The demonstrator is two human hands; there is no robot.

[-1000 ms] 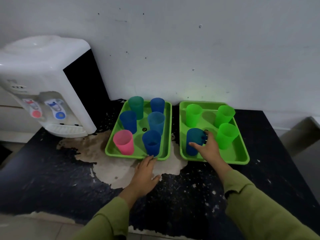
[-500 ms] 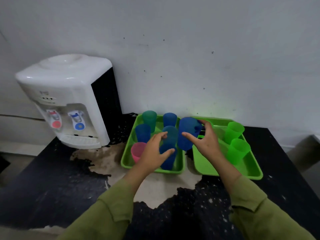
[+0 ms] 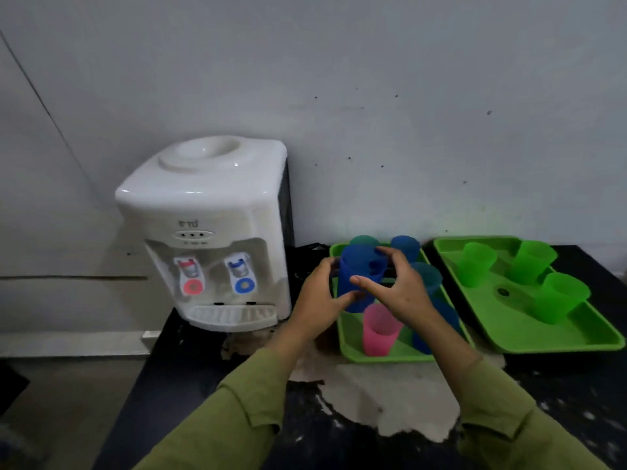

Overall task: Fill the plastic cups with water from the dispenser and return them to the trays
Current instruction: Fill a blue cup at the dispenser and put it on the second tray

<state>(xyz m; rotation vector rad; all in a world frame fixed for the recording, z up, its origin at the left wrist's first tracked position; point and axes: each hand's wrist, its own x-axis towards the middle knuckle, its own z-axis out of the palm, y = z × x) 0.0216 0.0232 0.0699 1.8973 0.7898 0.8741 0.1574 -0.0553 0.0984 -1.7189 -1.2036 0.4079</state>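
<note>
Blue plastic sits between both sets of fingers: the blue cup is held upright in the air. The left hand curls round its left side, and the right hand wraps its right side, thumb laid across the front wall and forefinger arched near the rim. Whether the right fingers squeeze or only steady it, I cannot tell.

Directly beneath the fingers lies the left tray, with a pink cup just below the right palm and more blue and teal cups behind the knuckles. Further right of the right hand, the right tray holds three green cups. Left of the left hand, near but apart, stands the dispenser, its blue tap and red tap above a drip grille.

This looks like the carry to the dispenser, with filling not yet begun. Next, one hand should take a sure hold, bring the cup leftward, mouth up, under a tap and over the grille, then work the lever.
</note>
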